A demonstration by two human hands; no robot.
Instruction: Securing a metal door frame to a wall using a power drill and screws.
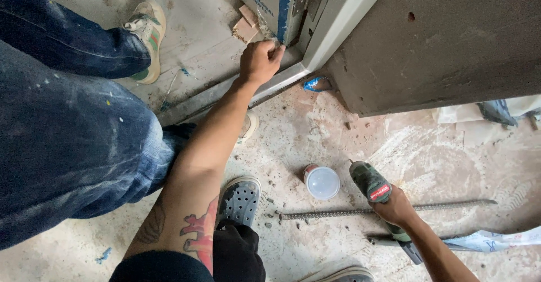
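Jeans (67, 135) of another person filled the left edge of the floor (315, 141), a pale sneaker (147, 31) beside them. We reached our left hand (260, 62) up to the bottom corner of the door frame (332, 28), fingers pinched narrow against its metal edge, next to small wooden shims (247, 25). Lower, a grey clog (241, 200) stood beside a white-lidded can (322, 181). Our right hand (397, 207) was wrapped round a green power drill (369, 181), across a ribbed steel rod (389, 210) lying on the floor.
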